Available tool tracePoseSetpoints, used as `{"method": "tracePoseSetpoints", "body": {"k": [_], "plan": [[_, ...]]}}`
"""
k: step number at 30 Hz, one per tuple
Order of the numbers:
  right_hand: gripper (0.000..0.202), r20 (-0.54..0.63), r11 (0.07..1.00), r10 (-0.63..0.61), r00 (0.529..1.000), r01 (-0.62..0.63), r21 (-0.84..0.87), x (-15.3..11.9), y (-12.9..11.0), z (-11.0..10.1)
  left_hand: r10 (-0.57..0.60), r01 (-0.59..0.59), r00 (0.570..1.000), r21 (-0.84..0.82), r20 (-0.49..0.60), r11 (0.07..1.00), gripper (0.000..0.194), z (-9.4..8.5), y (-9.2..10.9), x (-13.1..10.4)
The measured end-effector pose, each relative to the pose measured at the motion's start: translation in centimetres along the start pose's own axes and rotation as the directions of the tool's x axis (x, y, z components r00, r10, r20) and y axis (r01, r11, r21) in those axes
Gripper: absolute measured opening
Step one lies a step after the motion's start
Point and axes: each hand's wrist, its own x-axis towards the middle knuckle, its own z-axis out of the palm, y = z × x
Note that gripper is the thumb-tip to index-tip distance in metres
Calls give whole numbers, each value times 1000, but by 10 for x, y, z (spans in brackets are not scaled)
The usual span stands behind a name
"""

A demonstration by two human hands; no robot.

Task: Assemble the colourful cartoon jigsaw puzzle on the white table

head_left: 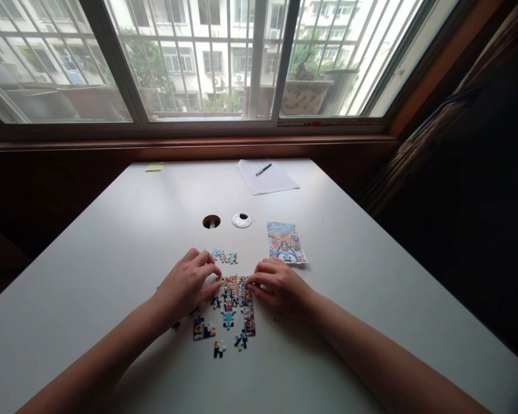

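A partly joined jigsaw puzzle [237,286] lies on the white table in front of me, its upper part and right side densely coloured. My left hand [187,282] is at its upper left edge, thumb and index finger closed around a small puzzle piece, mostly hidden by the fingertips. At the upper right edge, my right hand [282,286] has its fingers curled and closed on the puzzle's border. Below are a joined corner section [202,329], a loose piece [219,348] and another small cluster [240,340]. More loose pieces [224,256] lie just beyond my left hand.
A picture card [286,242] lies beyond my right hand. Farther off are a round cable hole [211,222], its silver cover [242,220], paper sheets [271,183] with a pen [263,169], and yellow sticky notes [154,167]. A barred window [207,63] stands behind the table [90,247].
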Motion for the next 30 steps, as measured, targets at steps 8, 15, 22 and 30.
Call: {"method": "tracePoseSetpoints", "body": {"k": [8, 15, 22, 30], "plan": [[9, 2, 1000, 4, 1000, -4, 7, 1, 0, 1, 6, -6, 1000, -5, -9, 1000, 13, 0, 1, 1], [10, 2, 1000, -3, 1000, 3, 8, 0, 0, 2, -1, 1, 1000, -7, -9, 1000, 12, -1, 2, 1], [10, 3, 1000, 0, 1000, 0, 1, 1, -1, 1, 1, -1, 1000, -7, -13, 1000, 12, -1, 2, 1], [9, 4, 1000, 0, 1000, 0, -3, 0, 0, 2, -5, 5, 1000, -5, -9, 1000, 11, 1, 1, 1]]}}
